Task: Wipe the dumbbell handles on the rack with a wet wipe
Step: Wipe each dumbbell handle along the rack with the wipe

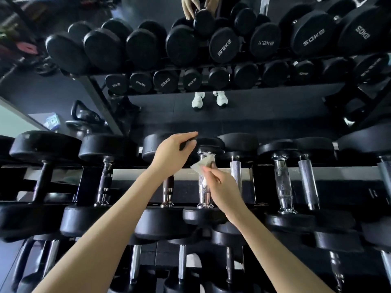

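Observation:
A row of black dumbbells lies across the top shelf of the rack (249, 173), their handles pointing away from me. My right hand (220, 187) pinches a crumpled white wet wipe (204, 162) against the upper part of a chrome dumbbell handle (204, 195) in the middle of the row. My left hand (175, 151) grips the far black head (160, 142) of the neighbouring dumbbell, just left of that handle. The handle under my left wrist is dark (168, 189) and mostly hidden by my arm.
More chrome handles (282, 182) lie to the right and dark ones (43, 176) to the left. A lower shelf of dumbbells (182, 263) sits beneath. A wall mirror (232, 115) behind reflects the rack, white shoes (198, 100) and a kettlebell (81, 115).

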`<state>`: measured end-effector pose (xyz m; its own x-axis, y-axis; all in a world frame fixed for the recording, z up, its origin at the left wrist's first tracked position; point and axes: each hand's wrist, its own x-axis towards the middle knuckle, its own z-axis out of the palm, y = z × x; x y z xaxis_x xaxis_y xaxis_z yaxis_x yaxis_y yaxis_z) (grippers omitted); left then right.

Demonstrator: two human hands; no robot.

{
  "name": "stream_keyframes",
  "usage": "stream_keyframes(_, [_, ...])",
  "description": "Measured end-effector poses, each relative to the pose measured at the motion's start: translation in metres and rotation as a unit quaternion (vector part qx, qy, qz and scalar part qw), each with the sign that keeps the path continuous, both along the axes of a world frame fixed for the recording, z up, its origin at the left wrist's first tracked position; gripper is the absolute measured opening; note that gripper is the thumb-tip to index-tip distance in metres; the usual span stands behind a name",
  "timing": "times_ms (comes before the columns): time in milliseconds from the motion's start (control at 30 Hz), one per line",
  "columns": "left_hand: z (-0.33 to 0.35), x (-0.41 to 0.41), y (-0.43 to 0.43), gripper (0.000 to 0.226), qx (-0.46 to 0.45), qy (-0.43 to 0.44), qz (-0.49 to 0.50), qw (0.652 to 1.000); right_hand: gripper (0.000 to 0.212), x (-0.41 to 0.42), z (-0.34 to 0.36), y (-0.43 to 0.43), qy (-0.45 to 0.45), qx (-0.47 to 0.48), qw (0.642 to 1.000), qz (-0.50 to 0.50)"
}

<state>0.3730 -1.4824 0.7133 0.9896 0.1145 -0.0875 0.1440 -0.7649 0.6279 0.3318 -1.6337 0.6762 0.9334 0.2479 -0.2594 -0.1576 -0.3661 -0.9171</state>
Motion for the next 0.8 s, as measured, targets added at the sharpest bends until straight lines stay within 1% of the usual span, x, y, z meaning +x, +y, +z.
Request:
stream_keyframes(67, [-0.001, 0.014, 0.001, 0.03, 0.003, 0.013, -0.047, 0.999, 0.023, 0.004, -0.002, 0.0, -0.005, 0.032, 0.997, -0.069])
stream_keyframes(133, [0.001, 0.024, 0.003, 0.027, -0.053, 0.036, -0.07, 0.995, 0.015, 0.012, -0.011, 0.005, -0.009, 0.046, 0.987, -0.157])
stream_keyframes(200, [0.003, 0.031, 0.007, 0.026, -0.104, 0.058, -0.083, 0.989, 0.021, 0.017, -0.019, 0.013, 0.011, 0.028, 0.979, -0.202])
stream_keyframes(233, [0.003, 0.033, 0.009, 0.026, -0.114, 0.066, -0.093, 0.987, 0.022, 0.018, -0.021, 0.018, 0.014, 0.0, 0.98, -0.197])
stream_keyframes(267, [0.003, 0.035, 0.011, 0.027, -0.122, 0.072, -0.103, 0.985, 0.017, 0.019, -0.023, 0.023, 0.01, -0.039, 0.982, -0.183])
stream_keyframes(300, [0.002, 0.037, 0.012, 0.027, -0.131, 0.076, -0.108, 0.983, 0.017, 0.019, -0.023, 0.03, 0.0, -0.093, 0.981, -0.169])
stream_keyframes(333, [0.0, 0.037, 0.013, 0.027, -0.14, 0.078, -0.108, 0.981, 0.022, 0.019, -0.021, 0.036, -0.012, -0.155, 0.976, -0.156])
stream_keyframes(400, [-0.004, 0.037, 0.014, 0.026, -0.157, 0.078, -0.094, 0.98, 0.031, 0.022, -0.014, 0.044, -0.033, -0.27, 0.954, -0.127])
stream_keyframes(467, [-0.009, 0.036, 0.015, 0.025, -0.169, 0.07, -0.084, 0.979, 0.035, 0.027, -0.011, 0.049, -0.073, -0.385, 0.917, -0.069])
stream_keyframes(500, [-0.01, 0.036, 0.015, 0.025, -0.173, 0.066, -0.082, 0.979, 0.031, 0.028, -0.008, 0.052, -0.092, -0.419, 0.902, -0.042])
stream_keyframes(533, [-0.012, 0.036, 0.015, 0.025, -0.175, 0.063, -0.08, 0.979, 0.028, 0.028, -0.006, 0.054, -0.104, -0.427, 0.898, -0.031])
stream_keyframes(567, [-0.013, 0.035, 0.016, 0.025, -0.178, 0.062, -0.078, 0.979, 0.025, 0.03, -0.009, 0.056, -0.108, -0.409, 0.905, -0.044])
stream_keyframes(600, [-0.013, 0.035, 0.016, 0.025, -0.182, 0.061, -0.075, 0.979, 0.022, 0.033, -0.008, 0.057, -0.093, -0.343, 0.929, -0.1])
stream_keyframes(633, [-0.014, 0.035, 0.016, 0.025, -0.188, 0.061, -0.071, 0.978, 0.028, 0.036, -0.008, 0.056, -0.05, -0.243, 0.954, -0.167])
stream_keyframes(667, [-0.014, 0.034, 0.016, 0.025, -0.195, 0.061, -0.068, 0.977, 0.036, 0.041, -0.009, 0.051, -0.003, -0.123, 0.968, -0.219])
stream_keyframes(700, [-0.015, 0.034, 0.015, 0.024, -0.202, 0.062, -0.066, 0.975, 0.04, 0.046, -0.01, 0.044, 0.049, -0.02, 0.968, -0.245])
stream_keyframes(733, [-0.015, 0.033, 0.015, 0.024, -0.206, 0.063, -0.066, 0.974, 0.037, 0.051, -0.008, 0.037, 0.111, 0.056, 0.962, -0.243])
stream_keyframes(800, [-0.015, 0.033, 0.015, 0.024, -0.203, 0.06, -0.07, 0.975, 0.023, 0.056, -0.007, 0.023, 0.204, 0.144, 0.947, -0.2])
